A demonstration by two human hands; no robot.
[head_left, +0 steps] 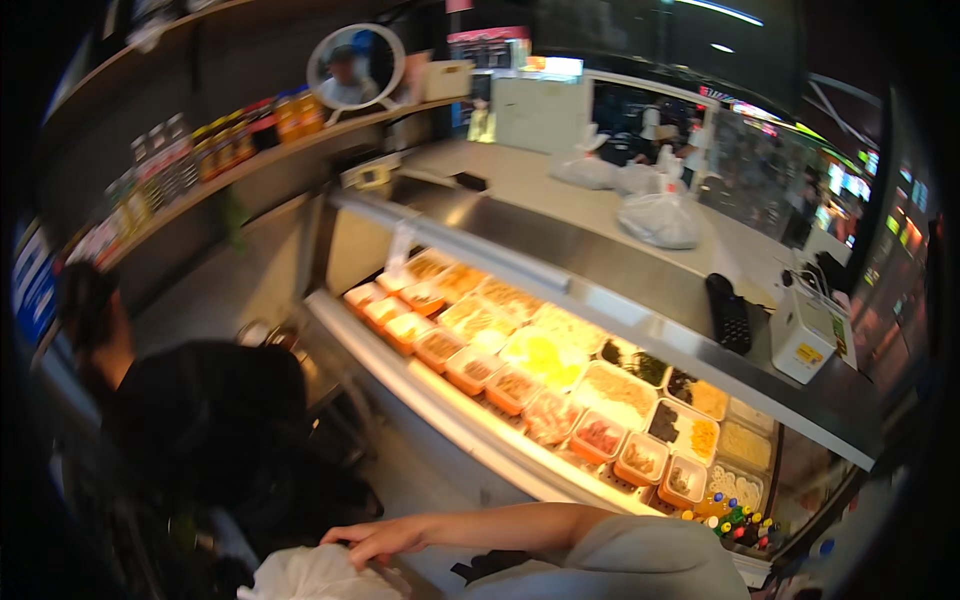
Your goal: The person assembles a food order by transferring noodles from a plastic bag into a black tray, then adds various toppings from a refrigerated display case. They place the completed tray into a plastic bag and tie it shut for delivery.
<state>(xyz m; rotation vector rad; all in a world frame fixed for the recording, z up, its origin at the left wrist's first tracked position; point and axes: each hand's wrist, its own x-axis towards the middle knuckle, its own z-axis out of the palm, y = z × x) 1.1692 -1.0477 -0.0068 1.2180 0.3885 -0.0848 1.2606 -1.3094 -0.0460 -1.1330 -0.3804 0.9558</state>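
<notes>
My right arm, in a grey sleeve, reaches leftward along the lower edge. My right hand [385, 538] is at a white plastic bag [320, 575], its fingers curled over the top and gripping the plastic. What the bag holds is hidden. My left hand does not show. Beyond my forearm, a lit display counter [450, 430] slopes from the upper left to the lower right. Small orange tubs [512, 390] of food line its near side, with larger trays of noodles [565, 330] and other pale or dark foods behind.
A person in black [210, 420] bends down close on the left. Tied white bags [660, 218], a black phone handset [728, 312] and a white box-shaped device [803, 335] stand on the upper counter. Bottles [215, 148] and a round mirror [385, 100] occupy the wall shelf. Capped bottles [740, 520] stand lower right.
</notes>
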